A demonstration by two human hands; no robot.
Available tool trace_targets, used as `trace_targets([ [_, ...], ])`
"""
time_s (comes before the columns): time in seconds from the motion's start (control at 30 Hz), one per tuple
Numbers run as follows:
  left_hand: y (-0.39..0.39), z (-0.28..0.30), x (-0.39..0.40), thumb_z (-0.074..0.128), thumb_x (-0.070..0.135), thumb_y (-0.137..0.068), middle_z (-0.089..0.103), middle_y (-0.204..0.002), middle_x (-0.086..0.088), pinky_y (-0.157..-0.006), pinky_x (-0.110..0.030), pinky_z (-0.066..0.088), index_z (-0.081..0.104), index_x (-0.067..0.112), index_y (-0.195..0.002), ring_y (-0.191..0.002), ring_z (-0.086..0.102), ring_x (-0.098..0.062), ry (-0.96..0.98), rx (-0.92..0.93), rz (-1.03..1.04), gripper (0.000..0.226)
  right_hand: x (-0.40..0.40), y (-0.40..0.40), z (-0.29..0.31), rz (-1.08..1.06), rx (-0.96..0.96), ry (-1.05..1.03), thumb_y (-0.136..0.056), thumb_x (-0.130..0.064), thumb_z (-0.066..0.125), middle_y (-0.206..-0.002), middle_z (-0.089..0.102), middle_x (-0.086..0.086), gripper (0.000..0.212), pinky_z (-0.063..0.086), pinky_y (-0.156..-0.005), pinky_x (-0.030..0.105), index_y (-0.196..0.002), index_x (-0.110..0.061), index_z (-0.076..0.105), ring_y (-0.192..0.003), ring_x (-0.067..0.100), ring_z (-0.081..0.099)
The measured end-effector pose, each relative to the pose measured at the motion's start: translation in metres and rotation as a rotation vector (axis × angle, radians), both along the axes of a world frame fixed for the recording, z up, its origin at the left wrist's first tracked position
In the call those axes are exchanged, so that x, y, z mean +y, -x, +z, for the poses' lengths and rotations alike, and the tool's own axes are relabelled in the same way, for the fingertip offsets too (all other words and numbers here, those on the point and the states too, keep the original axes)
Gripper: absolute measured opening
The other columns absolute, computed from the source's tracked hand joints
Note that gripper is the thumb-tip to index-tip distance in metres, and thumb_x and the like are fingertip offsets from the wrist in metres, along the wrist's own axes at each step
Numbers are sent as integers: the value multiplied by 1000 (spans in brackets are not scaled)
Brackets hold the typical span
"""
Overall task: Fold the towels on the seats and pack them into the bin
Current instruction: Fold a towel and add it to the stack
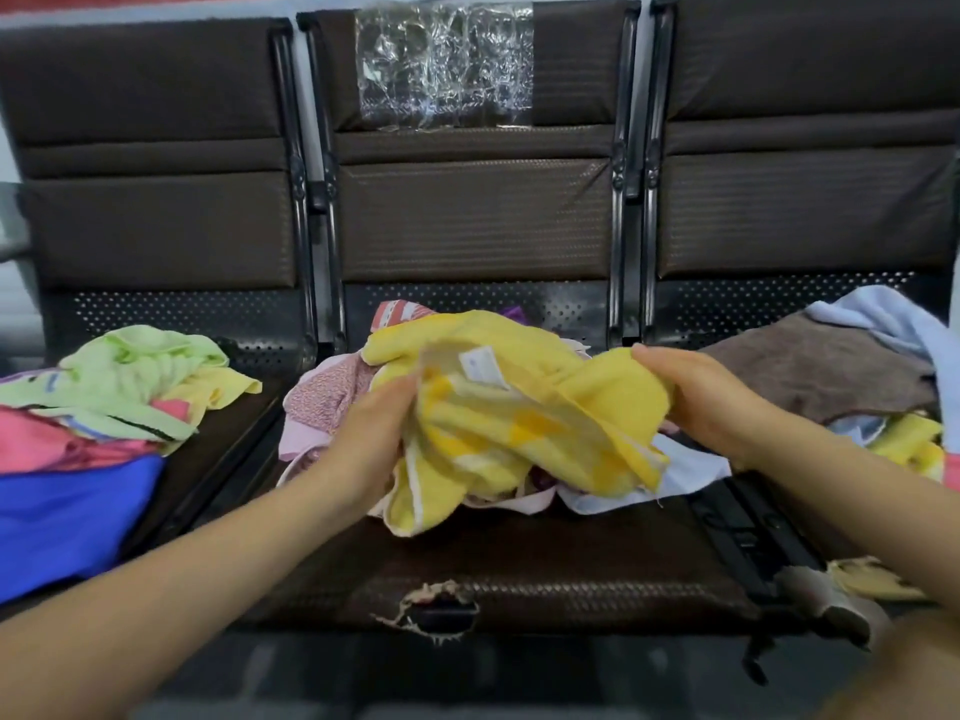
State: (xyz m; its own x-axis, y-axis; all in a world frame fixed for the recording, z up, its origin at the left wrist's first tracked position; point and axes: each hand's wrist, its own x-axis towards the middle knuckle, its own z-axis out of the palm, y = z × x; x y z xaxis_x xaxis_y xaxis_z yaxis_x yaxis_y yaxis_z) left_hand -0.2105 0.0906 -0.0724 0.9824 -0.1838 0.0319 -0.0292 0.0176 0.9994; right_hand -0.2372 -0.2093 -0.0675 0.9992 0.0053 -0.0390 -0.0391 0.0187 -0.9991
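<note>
I have the yellow towel (pixel 524 407) bunched between both hands, lifted just above the middle seat (pixel 519 558). My left hand (pixel 371 433) curls around its left side, and my right hand (pixel 696 402) pinches the right end, so that I can find an edge and spread it for a first fold, I judge. Its white label (pixel 480 367) faces up near the top (handy for telling which side is which). The cloth is crumpled, with a pale border hanging down toward the seat.

Under it lies the rest of the middle pile, pink patterned cloth (pixel 322 392) and a pale blue piece (pixel 691 472), so there is little bare seat to lay the towel flat on. I would likely have to fold it in the air or on the front of the cushion.

All 3 seats hold heaps: a green towel (pixel 135 366) and blue cloth (pixel 67 517) on the left one, a brown towel (pixel 821 366) on the right one. I see no bin anywhere in view. The seat's front edge has a torn hole (pixel 441 613).
</note>
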Motion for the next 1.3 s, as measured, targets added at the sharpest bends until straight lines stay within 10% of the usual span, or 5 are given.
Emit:
trace_targets([
  [0.27, -9, 12, 34, 37, 24, -103, 68, -56, -3, -34, -21, 46, 58, 18, -90, -49, 66, -14, 128, 235, 141, 26, -3, -15, -11, -161, 359, 157, -95, -17, 56, -48, 35, 0, 29, 28, -35, 18, -69, -15, 43, -39, 10, 32],
  [0.5, -42, -15, 64, 29, 44, -103, 60, -98, -3, -88, -36, 44, 55, 17, -108, -88, 55, -18, -261, 292, 292, 37, 26, -21, -21, -274, 155, 483, -89, -31, 65, -119, 58, 13, 54, 55, -82, 37, -136, -11, 46, -102, 24, 61],
  [0.63, -37, -5, 52, 45, 30, -100, 53, -96, 20, -87, -31, 38, 54, 36, -95, -87, 51, 9, -645, -256, 45, 11, 46, -11, -11, -219, -306, 1055, -81, -51, 64, -118, 54, -5, 47, 41, -94, 32, -119, -25, 58, -115, 14, 46],
  [0.83, -62, -37, 49, 65, 49, -84, 43, -143, 3, -107, -37, 36, 41, 23, -142, -134, 39, -20, -992, -79, -72, 67, 77, -5, -23, 436, -89, 1495, -80, -54, 65, -97, 61, -9, 36, 45, -76, 33, -99, -24, 57, -89, 14, 53],
  [1.3, -65, -18, 52, 55, 28, -96, 69, -116, -4, -97, -43, 49, 63, 17, -121, -108, 65, -23, -78, 105, -8, 29, 75, -17, -41, 410, -543, 1046, -76, -38, 76, -98, 53, -17, 29, 36, -87, 13, -102, -26, 69, -96, -1, 47],
])
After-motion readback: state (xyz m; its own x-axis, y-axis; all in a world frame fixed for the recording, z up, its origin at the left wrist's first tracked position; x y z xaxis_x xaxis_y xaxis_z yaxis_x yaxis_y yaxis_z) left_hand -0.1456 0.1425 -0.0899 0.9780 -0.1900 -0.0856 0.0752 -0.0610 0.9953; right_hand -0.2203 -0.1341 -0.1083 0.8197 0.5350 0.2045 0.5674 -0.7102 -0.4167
